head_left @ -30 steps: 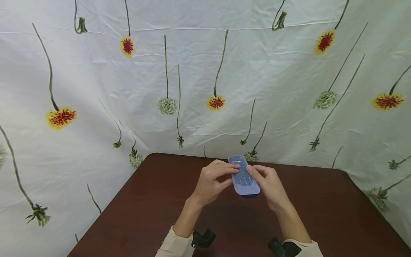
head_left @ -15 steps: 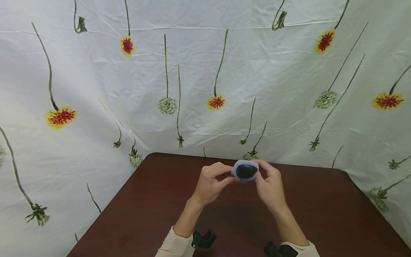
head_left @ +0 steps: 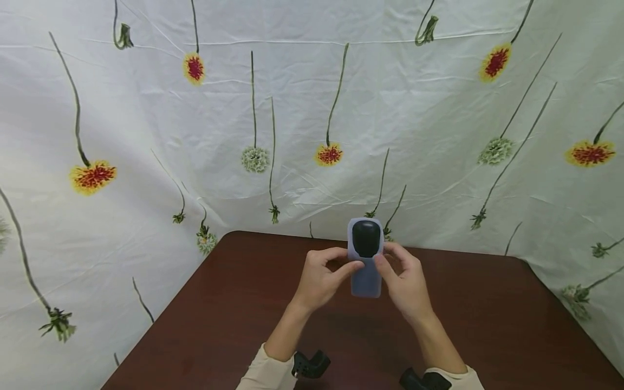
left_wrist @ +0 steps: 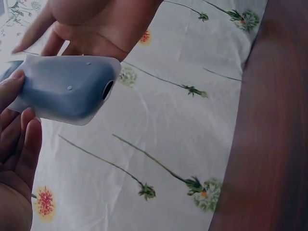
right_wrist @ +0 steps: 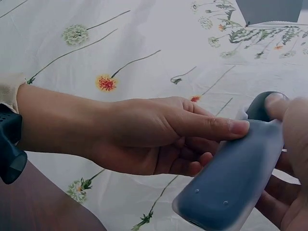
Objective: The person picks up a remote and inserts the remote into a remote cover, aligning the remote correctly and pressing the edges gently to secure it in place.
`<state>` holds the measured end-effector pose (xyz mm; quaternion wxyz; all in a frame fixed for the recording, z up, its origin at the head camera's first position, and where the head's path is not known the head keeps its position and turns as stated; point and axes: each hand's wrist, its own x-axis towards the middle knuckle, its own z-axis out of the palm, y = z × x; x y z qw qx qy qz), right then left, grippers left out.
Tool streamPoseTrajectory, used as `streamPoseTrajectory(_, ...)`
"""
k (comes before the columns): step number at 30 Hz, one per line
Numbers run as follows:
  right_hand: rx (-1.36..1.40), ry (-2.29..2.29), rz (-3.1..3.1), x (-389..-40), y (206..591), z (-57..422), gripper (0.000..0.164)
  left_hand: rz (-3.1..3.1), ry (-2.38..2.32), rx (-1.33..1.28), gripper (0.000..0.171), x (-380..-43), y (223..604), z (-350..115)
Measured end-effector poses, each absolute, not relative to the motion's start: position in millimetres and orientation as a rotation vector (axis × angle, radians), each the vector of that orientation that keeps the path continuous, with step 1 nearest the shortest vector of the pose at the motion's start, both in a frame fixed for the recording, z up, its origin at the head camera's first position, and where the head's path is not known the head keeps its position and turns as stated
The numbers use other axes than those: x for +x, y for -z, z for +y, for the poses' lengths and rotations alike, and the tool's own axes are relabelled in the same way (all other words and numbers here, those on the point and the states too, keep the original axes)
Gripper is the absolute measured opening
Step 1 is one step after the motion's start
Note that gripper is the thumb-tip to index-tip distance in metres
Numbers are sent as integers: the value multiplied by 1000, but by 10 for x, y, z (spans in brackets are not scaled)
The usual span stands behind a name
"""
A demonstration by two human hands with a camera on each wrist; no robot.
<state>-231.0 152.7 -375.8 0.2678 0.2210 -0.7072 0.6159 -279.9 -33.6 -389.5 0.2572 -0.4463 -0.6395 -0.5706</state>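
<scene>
A remote control point(head_left: 366, 238) in a translucent bluish sleeve point(head_left: 366, 281) is held up over the table, its back toward the head camera. The dark rounded back shows bare through an opening at the upper end. My left hand point(head_left: 319, 276) pinches the left edge, with the thumb on the back. On the other edge, my right hand point(head_left: 407, 281) grips it, thumb just below the opening. In the left wrist view the covered lower part of the remote point(left_wrist: 62, 86) has small raised dots. The right wrist view shows both thumbs near the sleeve's opening edge; the buttons are hidden.
A dark reddish-brown table point(head_left: 234, 325) lies under the hands. Behind it hangs a white cloth point(head_left: 292, 124) printed with flowers. Black bands with camera mounts point(head_left: 312, 364) sit at both wrists. A grey shape point(right_wrist: 274, 10) shows at the top of the right wrist view.
The remote has flipped over end to end: its button face showed first, then its end, now its back. Both hands stay at its sides, and the left fingers have left the button face.
</scene>
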Motion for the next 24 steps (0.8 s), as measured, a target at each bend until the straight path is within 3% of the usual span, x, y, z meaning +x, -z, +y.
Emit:
streamPoseTrajectory(7,539,-1601,-1988,-2318,3766,1541,20,-1817,1578,-1138,18,-2776,3882,-324)
streamPoseTrajectory(15,527,-1674,-1998,-2328,3770,1527,20,-1729,1589,-1011,55,-2750,3836,-343)
streamPoseTrajectory(24,609,-1696,-2015,-2318,3781,1504,21,-1624,1564,-1029,36,-2720,3776,-358)
